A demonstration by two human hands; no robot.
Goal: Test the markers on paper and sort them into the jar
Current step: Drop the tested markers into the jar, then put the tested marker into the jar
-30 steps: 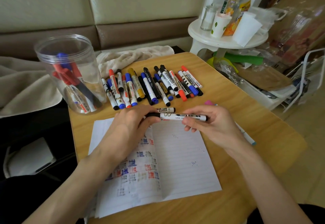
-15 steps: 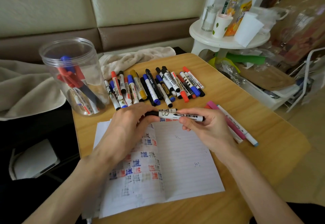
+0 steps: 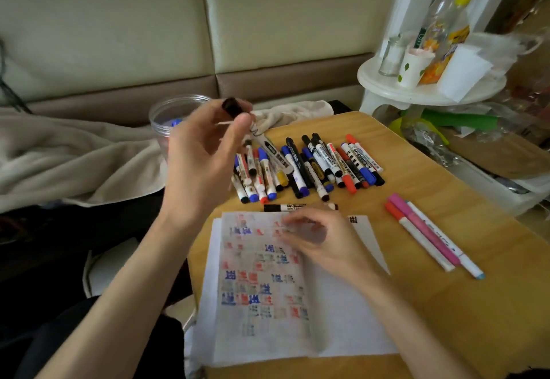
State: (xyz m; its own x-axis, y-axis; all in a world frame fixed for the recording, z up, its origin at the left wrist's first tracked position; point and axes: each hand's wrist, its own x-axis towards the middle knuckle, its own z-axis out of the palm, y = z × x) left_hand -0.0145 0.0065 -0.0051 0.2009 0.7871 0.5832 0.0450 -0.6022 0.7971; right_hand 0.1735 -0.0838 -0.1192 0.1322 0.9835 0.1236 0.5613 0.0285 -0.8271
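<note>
While my right hand (image 3: 323, 240) rests loose-fingered on the scribbled paper (image 3: 268, 304), my left hand (image 3: 205, 155) pinches a black-capped marker (image 3: 259, 138) aloft beside the jar (image 3: 162, 119), at eleven o'clock from the paper.

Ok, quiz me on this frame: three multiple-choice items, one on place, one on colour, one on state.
1. The three slim pens lie: A right of the paper; B on top of it; C left of it.
2. The raised marker has a cap that is: A red; B black; C yellow.
3. The left hand is: A flat on the paper; B open and empty; C gripping the marker.
Answers: A, they lie beyond the paper's right edge; B, its top end is dark; C, the fingers curl round it.
</note>
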